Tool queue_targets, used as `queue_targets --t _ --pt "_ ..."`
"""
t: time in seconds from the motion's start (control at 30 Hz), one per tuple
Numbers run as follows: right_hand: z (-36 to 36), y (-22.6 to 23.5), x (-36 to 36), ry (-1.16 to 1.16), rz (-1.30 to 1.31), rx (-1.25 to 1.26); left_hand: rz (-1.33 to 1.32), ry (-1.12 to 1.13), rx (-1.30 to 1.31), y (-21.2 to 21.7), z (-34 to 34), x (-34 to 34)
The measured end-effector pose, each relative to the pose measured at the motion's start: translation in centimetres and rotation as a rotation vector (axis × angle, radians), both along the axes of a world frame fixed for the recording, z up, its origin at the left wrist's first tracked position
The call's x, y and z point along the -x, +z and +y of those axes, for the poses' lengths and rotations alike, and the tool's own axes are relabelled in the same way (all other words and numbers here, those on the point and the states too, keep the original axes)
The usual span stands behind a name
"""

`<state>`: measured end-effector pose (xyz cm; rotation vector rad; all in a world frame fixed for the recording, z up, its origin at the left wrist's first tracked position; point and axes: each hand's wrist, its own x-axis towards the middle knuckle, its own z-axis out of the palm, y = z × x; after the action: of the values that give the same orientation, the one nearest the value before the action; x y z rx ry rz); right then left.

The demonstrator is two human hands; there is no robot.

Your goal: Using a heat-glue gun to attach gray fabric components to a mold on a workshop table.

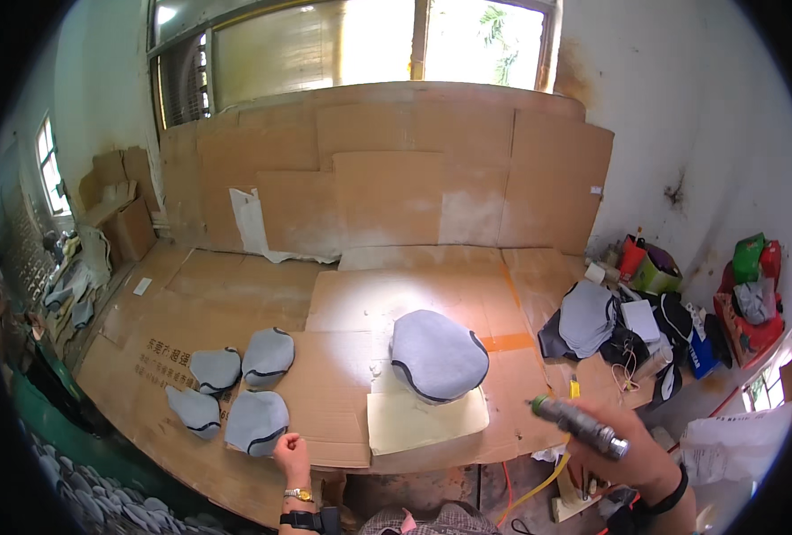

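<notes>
Ahead of my right hand (623, 450), which grips a metal tool (581, 427), lies the grey cap (438, 355); my left hand (291, 450) rests nearer the small caps (255, 421), seemingly loosely curled, empty.

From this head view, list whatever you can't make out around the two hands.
- Right hand: its grip on the metal spray tool hides the trigger and palm.
- Tool nozzle tip: too small to read.
- Left hand: closed, contents unseen.
- Grey pieces beside it: undersides hidden.
- Stack at right: count unclear, overlapped.
- Forearms: cut by lower edge.
</notes>
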<state>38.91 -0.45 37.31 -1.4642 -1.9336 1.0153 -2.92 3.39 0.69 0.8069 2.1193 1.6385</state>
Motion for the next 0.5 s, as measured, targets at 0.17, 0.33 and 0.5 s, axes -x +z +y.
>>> queue_targets --t 0.17,0.33,0.5 --pt "0.9 0.9 0.1 0.079 -0.007 -0.200 -0.061 0.033 0.016 -1.6 -2.5 1.7" --pt "1.2 0.9 -1.7 0.048 0.052 0.088 -0.055 0.012 0.058 -1.7 -1.8 0.4" --pt "0.7 0.3 -5.1 -0.011 0.078 -0.164 -0.070 -0.052 0.074 -1.4 0.1 -1.8"
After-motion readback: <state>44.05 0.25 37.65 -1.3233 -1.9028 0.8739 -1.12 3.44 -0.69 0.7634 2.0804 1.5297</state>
